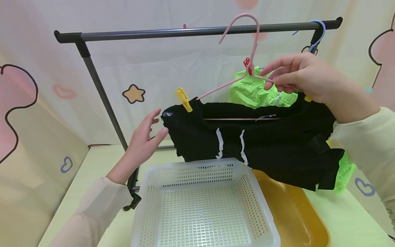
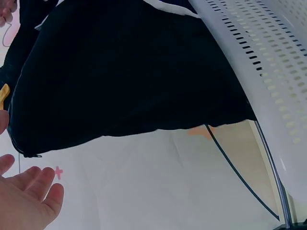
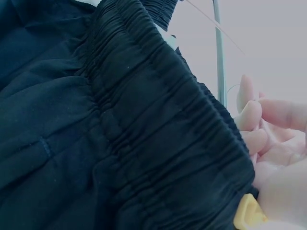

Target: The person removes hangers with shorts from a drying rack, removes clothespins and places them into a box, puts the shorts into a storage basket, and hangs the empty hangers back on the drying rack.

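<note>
Black shorts with an elastic waistband and two white drawstrings hang from a pink hanger. A yellow clothespin clips the waistband at the left end. Another yellow clothespin shows at the right end. My right hand pinches the hanger's right shoulder between thumb and fingers. The hook stands in front of the rail and its tip is free at the left. My left hand is beside the shorts' left edge, fingers spread and relaxed, holding nothing; in the left wrist view, the hand appears apart from the cloth.
A black rack rail crosses behind. Bright green clothing hangs at the right, with a red clip and a blue hanger hook. A white perforated basket overlaps a yellow-orange tray on the pale green table.
</note>
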`<state>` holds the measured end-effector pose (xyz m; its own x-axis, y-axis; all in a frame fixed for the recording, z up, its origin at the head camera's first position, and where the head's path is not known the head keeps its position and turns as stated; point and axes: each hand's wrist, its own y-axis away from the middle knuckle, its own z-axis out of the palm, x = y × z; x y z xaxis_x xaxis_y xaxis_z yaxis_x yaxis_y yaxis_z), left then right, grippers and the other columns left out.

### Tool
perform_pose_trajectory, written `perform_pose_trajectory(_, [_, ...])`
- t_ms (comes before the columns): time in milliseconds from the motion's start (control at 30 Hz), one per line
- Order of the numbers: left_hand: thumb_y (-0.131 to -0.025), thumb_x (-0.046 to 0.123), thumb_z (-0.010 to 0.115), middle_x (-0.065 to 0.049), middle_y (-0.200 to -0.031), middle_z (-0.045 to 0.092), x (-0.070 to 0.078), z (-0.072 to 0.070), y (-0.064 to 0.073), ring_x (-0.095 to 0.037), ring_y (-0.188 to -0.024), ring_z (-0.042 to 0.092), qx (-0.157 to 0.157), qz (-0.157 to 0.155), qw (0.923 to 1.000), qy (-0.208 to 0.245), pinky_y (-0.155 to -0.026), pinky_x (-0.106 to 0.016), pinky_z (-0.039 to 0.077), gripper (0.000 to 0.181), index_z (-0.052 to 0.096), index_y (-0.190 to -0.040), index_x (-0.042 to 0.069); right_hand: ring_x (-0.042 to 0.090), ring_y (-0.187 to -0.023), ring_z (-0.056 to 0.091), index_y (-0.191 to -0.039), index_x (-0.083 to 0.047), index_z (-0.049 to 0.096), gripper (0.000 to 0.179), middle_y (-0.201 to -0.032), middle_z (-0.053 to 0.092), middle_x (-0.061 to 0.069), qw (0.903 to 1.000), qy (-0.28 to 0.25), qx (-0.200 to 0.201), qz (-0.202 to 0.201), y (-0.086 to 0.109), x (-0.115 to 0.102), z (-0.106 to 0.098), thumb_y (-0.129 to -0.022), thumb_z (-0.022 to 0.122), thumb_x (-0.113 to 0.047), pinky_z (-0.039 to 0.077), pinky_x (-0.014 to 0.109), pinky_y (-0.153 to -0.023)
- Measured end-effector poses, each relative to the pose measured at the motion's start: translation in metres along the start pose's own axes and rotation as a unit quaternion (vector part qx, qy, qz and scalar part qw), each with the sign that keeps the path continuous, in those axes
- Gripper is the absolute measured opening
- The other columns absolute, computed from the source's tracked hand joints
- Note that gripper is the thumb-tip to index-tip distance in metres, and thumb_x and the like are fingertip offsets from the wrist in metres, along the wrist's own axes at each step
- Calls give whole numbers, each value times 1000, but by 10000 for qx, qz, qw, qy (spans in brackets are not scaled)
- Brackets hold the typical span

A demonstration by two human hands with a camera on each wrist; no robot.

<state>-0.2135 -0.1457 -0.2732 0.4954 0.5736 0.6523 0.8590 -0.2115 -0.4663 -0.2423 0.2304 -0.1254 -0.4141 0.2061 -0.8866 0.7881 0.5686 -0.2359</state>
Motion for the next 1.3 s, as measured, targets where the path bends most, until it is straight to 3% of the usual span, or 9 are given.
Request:
perform_pose_trajectory(200, [-89,22,53,-6,-138,37,2,0,-3,-24,-119,41,43,15,9998,216,-92,-43,35,54,29,-137,15,15,-59,53,-103,-7,62,21,-78,68,5,9994,257,-126,175,-2,2,11,-88,50,-1,40,21,-47])
perform_pose_trajectory(367, [-88,20,53,-8,-134,42,1,-1,-3,-25,-114,45,-231,-165,9981,554,-90,-40,38,54,29,-137,17,15,-60,52,-103,-12,63,21,-80,67,4,9983,327,-207,430,-3,4,18,-88,50,-4,41,22,-49])
perform_pose_trajectory(567, [-86,15,57,-13,-124,48,2,-1,-2,-26,-98,52,-502,-547,9944,756,-81,-36,43,58,29,-137,18,15,-58,52,-103,-11,62,21,-80,67,4,9984,197,-462,278,-4,9,23,-88,49,-3,41,22,-48])
perform_pose_trajectory(700, [-85,14,59,-13,-119,50,2,-2,-1,-25,-94,50,-755,-752,9920,679,-76,-33,42,59,31,-136,19,14,-57,52,-102,-11,62,21,-79,67,3,9980,112,-534,319,-3,14,26,-89,49,-3,40,21,-48])
perform_pose_trajectory(900, [-83,12,60,-13,-109,52,3,-5,3,-24,-91,51,-1066,-770,9899,534,-74,-31,40,59,32,-135,18,13,-57,50,-102,-10,62,18,-78,67,1,9970,139,-457,606,-4,17,33,-88,51,-5,40,20,-48])
perform_pose_trajectory(1100, [-80,10,60,-8,-99,51,6,-10,8,-22,-94,47,-1242,-681,9895,293,-72,-31,39,43,46,-120,14,12,-57,49,-100,-11,62,17,-77,67,0,9956,101,-491,787,-5,22,39,-88,52,-5,39,20,-48])
perform_pose_trajectory(1300, [-78,8,59,-6,-96,51,11,-18,14,-20,-85,46,-1523,-732,9856,3,-68,-30,40,34,50,-111,11,13,-57,48,-101,-13,62,18,-80,68,0,9942,89,-545,921,-8,26,43,-87,53,-6,39,22,-49])
